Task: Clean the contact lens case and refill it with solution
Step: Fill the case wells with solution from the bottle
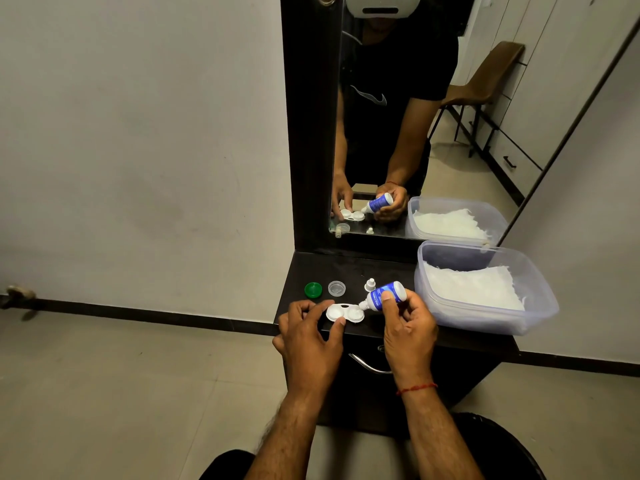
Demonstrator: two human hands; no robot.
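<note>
A white two-well contact lens case (344, 312) lies on the dark shelf (349, 268) with both wells uncovered. My left hand (308, 336) pinches its left end between thumb and fingers. My right hand (408, 323) grips a small blue-and-white solution bottle (384, 295), tipped down to the left, its nozzle over the case's right well. A green cap (313, 290) and a clear cap (336, 288) sit behind the case. The bottle's small white cap (370, 284) stands beside them.
A clear plastic tub (540, 303) holding white tissue fills the shelf's right side, close to my right hand. A mirror (450, 116) stands behind the shelf. A drawer handle (367, 365) sits below the shelf edge. White wall and tiled floor lie to the left.
</note>
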